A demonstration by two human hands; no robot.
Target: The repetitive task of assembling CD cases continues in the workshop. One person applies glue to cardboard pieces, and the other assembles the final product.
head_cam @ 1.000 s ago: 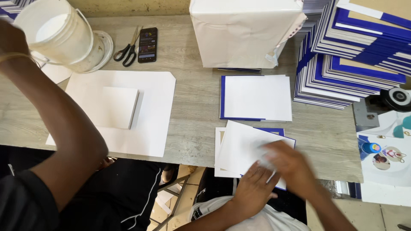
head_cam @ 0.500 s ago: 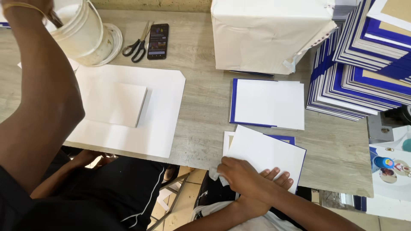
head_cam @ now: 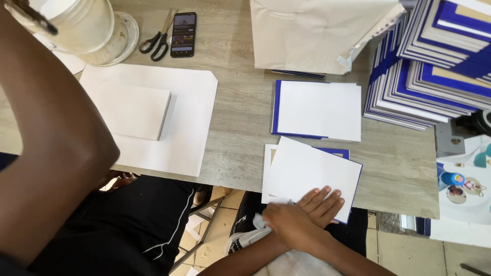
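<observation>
**Where the left hand goes: at the bucket**

Since the left hand runs past the top-left edge of the frame, I cannot tell its grip; the right hand is not seen. Left arm [head_cam: 51,143] lies along the white bucket [head_cam: 82,25], which stands upright at the tabletop's [head_cam: 240,102] far-left corner. Scissors [head_cam: 156,43] lie just to its right. A co-worker's hands [head_cam: 302,214] press a white card [head_cam: 307,171], well apart.

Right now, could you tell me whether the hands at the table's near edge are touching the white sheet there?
Touching. The head view shows the hands stacked together, with fingers lying flat on the white sheet, no gap visible.
</observation>
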